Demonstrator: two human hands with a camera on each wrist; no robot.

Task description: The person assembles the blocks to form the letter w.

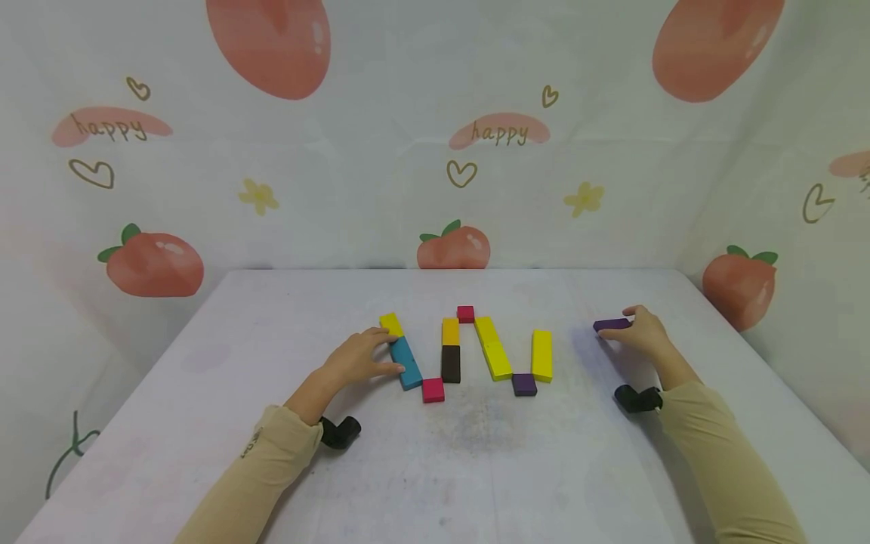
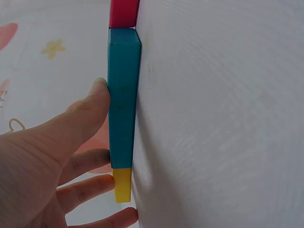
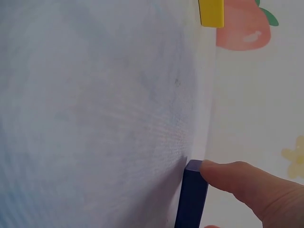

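My left hand [image 1: 356, 357] is at the left end of a zigzag row of blocks. Its thumb touches the top of the blue block [image 2: 122, 104], and its extended fingertips reach the yellow block [image 2: 122, 185] at the blue one's far end. A red block [image 1: 433, 390] sits at the blue block's near end. Off to the right, my right hand [image 1: 650, 332] pinches a purple block [image 1: 612, 324], the thumb at one end of it in the right wrist view. That dark block [image 3: 192, 197] casts a shadow on the table.
Along the row come a black block [image 1: 451, 364], a second red block [image 1: 465, 313] at the top, two yellow blocks [image 1: 497, 360] end to end, another purple block [image 1: 524, 384] and an upright-lying yellow block [image 1: 541, 355]. A printed cloth [image 1: 381, 189] hangs behind the white table [image 1: 408, 476].
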